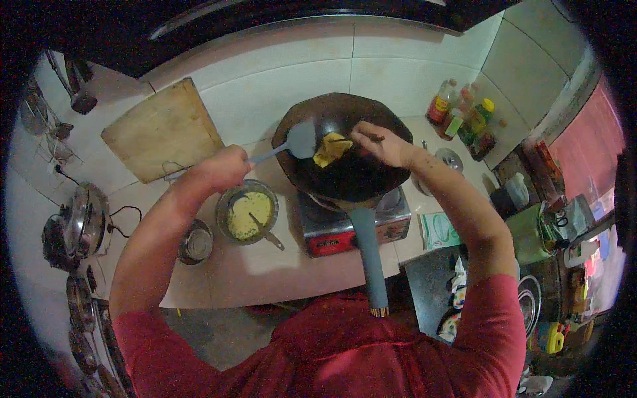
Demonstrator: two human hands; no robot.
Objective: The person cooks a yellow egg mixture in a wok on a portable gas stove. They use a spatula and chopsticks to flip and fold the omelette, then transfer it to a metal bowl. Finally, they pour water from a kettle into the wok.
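A dark wok with a long grey handle stands on a portable stove. My left hand is closed around the handle of a grey spatula, whose blade is over the left side of the wok. A folded yellow piece of food, like a pancake or omelette, is between the blade and my right hand. The right fingers are at the food's right edge or just beside it; whether they grip it is unclear. Left of the stove, a metal bowl contains yellow batter with green bits and a spoon.
A wooden cutting board leans at the back left. An empty-looking metal bowl sits near my left forearm, with an electric appliance farther left. Sauce bottles stand in the right corner. A range hood hangs above.
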